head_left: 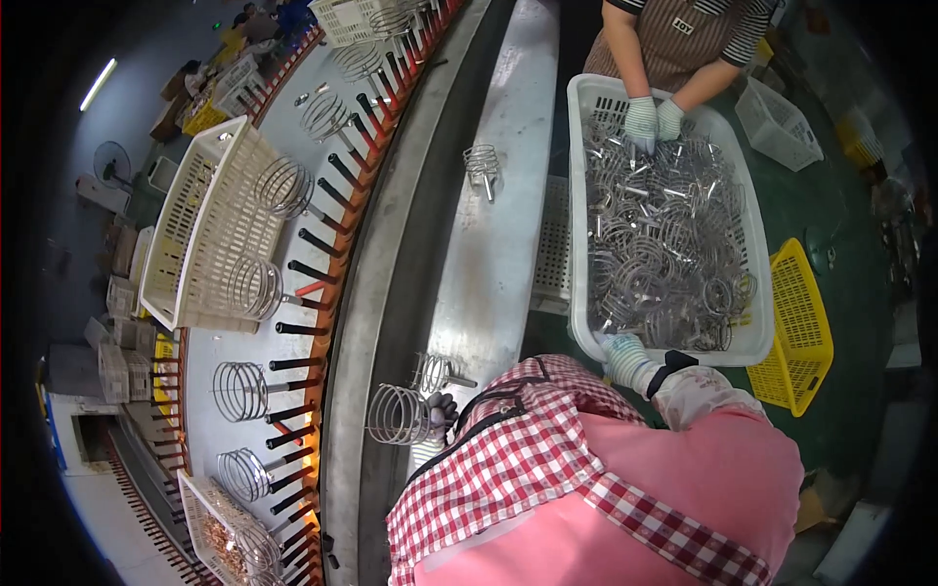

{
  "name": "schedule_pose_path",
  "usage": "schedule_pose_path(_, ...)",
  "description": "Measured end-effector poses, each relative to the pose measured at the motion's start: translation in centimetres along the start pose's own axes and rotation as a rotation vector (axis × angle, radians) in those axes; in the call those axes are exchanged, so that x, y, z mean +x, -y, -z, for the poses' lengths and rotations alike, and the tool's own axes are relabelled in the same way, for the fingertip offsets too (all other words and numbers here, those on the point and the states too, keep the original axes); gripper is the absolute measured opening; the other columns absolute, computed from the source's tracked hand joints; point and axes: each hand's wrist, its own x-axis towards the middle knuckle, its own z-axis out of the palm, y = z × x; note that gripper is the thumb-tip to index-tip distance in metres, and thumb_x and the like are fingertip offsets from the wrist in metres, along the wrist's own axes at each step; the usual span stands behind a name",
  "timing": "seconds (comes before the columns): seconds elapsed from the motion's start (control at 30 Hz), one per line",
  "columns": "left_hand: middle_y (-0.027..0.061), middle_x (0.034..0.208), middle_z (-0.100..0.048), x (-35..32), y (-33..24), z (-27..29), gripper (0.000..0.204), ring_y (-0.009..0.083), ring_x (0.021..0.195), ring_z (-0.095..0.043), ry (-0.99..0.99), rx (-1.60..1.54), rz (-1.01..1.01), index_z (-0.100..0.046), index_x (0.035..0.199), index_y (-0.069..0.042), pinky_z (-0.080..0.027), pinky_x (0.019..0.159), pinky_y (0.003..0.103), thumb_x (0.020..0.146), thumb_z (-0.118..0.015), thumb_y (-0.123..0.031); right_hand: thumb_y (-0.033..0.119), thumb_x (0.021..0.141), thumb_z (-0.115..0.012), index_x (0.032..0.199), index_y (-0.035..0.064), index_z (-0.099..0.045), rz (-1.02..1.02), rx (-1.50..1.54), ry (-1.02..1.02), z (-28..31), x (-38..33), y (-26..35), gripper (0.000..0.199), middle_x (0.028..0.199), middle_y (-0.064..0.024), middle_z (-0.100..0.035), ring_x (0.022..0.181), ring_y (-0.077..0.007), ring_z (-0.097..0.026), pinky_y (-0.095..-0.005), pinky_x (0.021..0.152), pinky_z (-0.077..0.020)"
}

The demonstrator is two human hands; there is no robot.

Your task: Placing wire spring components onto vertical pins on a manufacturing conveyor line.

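In the lower middle, my left hand (443, 415), in a dark-fingertipped glove, is closed on a round wire coil (396, 415). Just beyond it, a second wire coil with a metal stem (433, 371) rests at the metal ledge. My right hand (627, 361), in a pale striped glove, grips the near left corner of a big white basket (578, 215); part of its fingers is hidden. Tangled wire coils (664, 234) fill this basket. At its far end, a co-worker's gloved hands (653, 122) reach in among the coils.
One wire coil (481, 168) lies on the metal ledge (493, 264). To the left, a curved row of dark-tipped pegs (293, 364) carries several coils, beside a cream crate (210, 220). A yellow basket (801, 332) and a white crate (779, 127) stand at right.
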Motion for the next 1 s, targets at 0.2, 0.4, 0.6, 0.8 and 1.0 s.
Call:
schedule_pose_path(0.2,0.0014,0.087,-0.054,0.4,1.3,2.8,0.007,0.0165,0.075,-0.048,0.15,-0.446,0.183,-0.052,0.087,-0.02,-0.04,0.062,0.032,0.085,-0.058,-0.024,0.016,0.075,-0.054,0.124,0.0016,-0.044,-0.018,-0.018,0.056,3.9,3.6,1.1,0.052,0.097,-0.0192,-0.063,0.092,-0.0329,-0.061,-0.0434,0.081,-0.0466)
schedule_pose_path(0.4,-0.0034,0.074,-0.044,4.7,-2.9,-8.2,0.036,0.0089,0.066,-0.039,-0.553,0.119,0.198,-0.046,0.077,-0.012,-0.032,0.057,0.024,0.082,-0.062,-0.044,0.013,0.073,-0.056,0.12,0.0015,-0.048,-0.041,0.057,-0.028,6.3,8.9,-1.8,0.049,0.099,-0.0209,-0.063,0.089,-0.0352,-0.062,-0.0438,0.078,-0.0483)
schedule_pose_path(0.6,-0.0012,0.076,-0.047,6.5,0.8,-1.5,0.018,0.0094,0.065,-0.041,-0.314,-0.232,0.395,-0.048,0.083,-0.01,-0.035,0.057,0.024,0.087,-0.055,-0.027,0.011,0.074,-0.057,0.118,-0.0002,-0.049,-0.018,0.062,-0.066,6.1,12.6,-3.2,0.046,0.098,-0.0219,-0.063,0.09,-0.0358,-0.062,-0.0427,0.077,-0.0491)
schedule_pose_path(0.8,-0.0016,0.065,-0.037,9.2,0.0,-2.5,0.026,0.0151,0.061,-0.034,-0.211,-0.228,0.208,-0.046,0.07,-0.018,-0.032,0.054,0.031,0.09,-0.051,-0.033,0.01,0.074,-0.056,0.121,-0.0008,-0.047,-0.016,0.088,-0.034,7.1,15.5,-5.4,0.05,0.098,-0.0223,-0.063,0.089,-0.0358,-0.063,-0.0428,0.076,-0.0493)
schedule_pose_path(1.0,-0.0014,0.073,-0.04,13.5,-2.4,-9.7,0.021,0.0093,0.065,-0.037,-0.437,-0.139,0.144,-0.041,0.081,-0.012,-0.032,0.055,0.023,0.084,-0.06,-0.019,0.012,0.073,-0.056,0.121,-0.0011,-0.047,-0.033,0.096,-0.038,9.4,17.8,-8.5,0.05,0.1,-0.0219,-0.062,0.089,-0.0352,-0.063,-0.0433,0.075,-0.049)
